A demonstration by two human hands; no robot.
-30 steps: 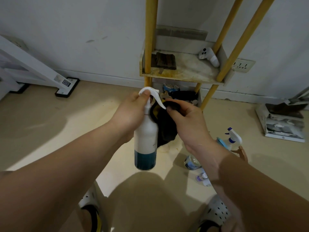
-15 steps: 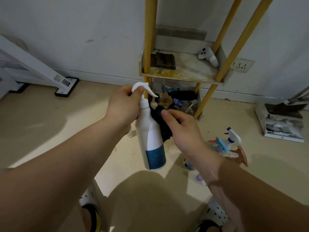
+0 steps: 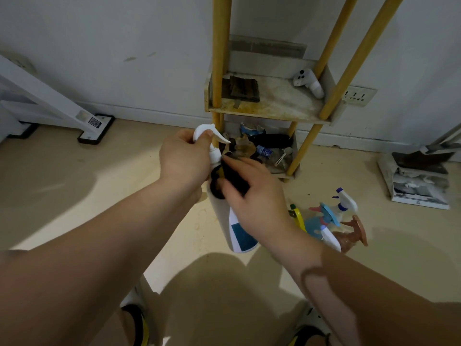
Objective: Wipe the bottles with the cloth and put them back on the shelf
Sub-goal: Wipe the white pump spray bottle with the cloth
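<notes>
My left hand (image 3: 184, 158) grips the white trigger head of a white spray bottle (image 3: 224, 221) with a teal label, held tilted over the floor. My right hand (image 3: 254, 201) presses a black cloth (image 3: 233, 179) against the bottle's upper body, covering much of it. The yellow-posted shelf (image 3: 269, 113) stands straight ahead against the wall. Several more spray bottles (image 3: 334, 221) lie on the floor to the right.
A white controller (image 3: 308, 82) and a dark folded item (image 3: 240, 89) lie on the upper shelf; the lower shelf (image 3: 284, 168) holds clutter. A white frame foot (image 3: 94, 129) is at left, a paper stack (image 3: 421, 183) at right, a wall socket (image 3: 359, 96) beside the shelf.
The bottle has tilted further, its base swinging right. My right hand with the cloth has slid across the front of the bottle, now covering its middle.
</notes>
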